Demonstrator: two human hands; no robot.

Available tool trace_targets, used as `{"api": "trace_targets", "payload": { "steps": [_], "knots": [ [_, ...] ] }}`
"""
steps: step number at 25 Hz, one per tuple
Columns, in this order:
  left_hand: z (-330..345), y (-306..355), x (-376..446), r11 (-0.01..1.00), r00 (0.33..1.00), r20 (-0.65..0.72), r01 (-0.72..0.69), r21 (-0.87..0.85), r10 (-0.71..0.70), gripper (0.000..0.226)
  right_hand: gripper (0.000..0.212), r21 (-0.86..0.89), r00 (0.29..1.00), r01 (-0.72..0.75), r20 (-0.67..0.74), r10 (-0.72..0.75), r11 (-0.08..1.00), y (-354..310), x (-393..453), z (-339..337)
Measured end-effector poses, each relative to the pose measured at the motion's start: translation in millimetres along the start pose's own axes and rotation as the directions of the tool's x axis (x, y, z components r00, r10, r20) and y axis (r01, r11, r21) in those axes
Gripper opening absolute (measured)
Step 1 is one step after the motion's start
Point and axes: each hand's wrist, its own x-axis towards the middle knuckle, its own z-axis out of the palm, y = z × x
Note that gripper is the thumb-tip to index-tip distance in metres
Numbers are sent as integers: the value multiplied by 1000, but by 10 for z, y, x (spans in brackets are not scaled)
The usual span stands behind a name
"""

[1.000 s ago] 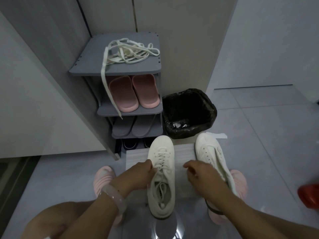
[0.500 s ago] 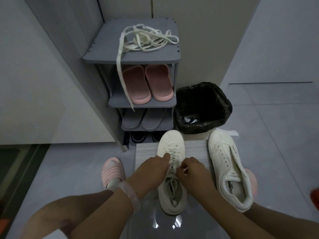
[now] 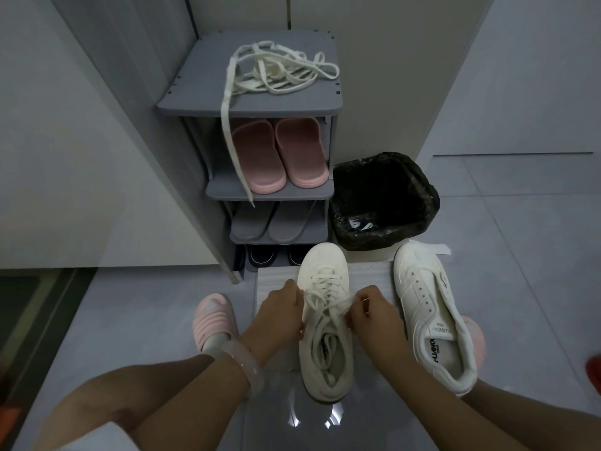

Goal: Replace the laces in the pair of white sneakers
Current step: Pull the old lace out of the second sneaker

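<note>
A white sneaker (image 3: 325, 265) with its laces in stands on a pale mat (image 3: 276, 281) in front of me. My left hand (image 3: 279, 315) pinches a lace end on the shoe's left side. On the right side, my right hand (image 3: 374, 315) pinches the other lace end (image 3: 338, 302), which is stretched across the tongue. A second white sneaker (image 3: 432, 317) lies to the right with bare eyelets and no lace. A tangle of loose white laces (image 3: 279, 71) sits on top of the grey shoe rack (image 3: 195, 102), one end hanging down past the shelf.
The rack holds pink slippers (image 3: 279, 154), grey slippers and dark shoes below. A bin with a black bag (image 3: 383, 200) stands right of the rack. My foot in a pink slipper (image 3: 213, 315) is left of the mat. A red object (image 3: 593, 372) shows at the right edge.
Both hands have closed in on the middle sneaker's laces and now pull the two ends apart to either side. The camera view shifted so the right sneaker shows fully.
</note>
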Motion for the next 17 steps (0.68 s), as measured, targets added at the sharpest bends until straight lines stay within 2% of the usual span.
{"api": "trace_targets", "payload": {
  "steps": [2,4,9,11,13,14,15,17],
  "knots": [
    [-45,-23,1,1000,997,68,29,-10,-29,12,8,49,997,-32,76,28,998,34,-15,-14],
    [-39,-31,-23,996,995,100,-26,84,18,4,10,-12,997,16,82,-15,1000,67,-42,23],
    [59,-12,-53,957,971,-85,-202,209,224,17,14,-35,986,161,-34,-162,986,39,-125,104],
    [63,-21,-24,971,965,-144,-201,128,219,18,13,21,984,132,-120,-129,991,12,-65,29],
    [25,-40,-12,985,971,-185,-164,-54,151,16,10,185,973,69,-231,-25,980,-4,26,-69],
    [11,-41,-14,984,978,-165,-145,-100,127,14,8,238,971,49,-238,9,970,-8,47,-95],
    [10,-54,-6,985,983,-130,-142,-97,129,14,7,240,981,22,-194,26,971,0,56,-99],
    [22,-58,-20,986,985,-56,-164,-3,164,15,7,189,998,-54,-17,58,981,23,43,-55]
  ]
}}
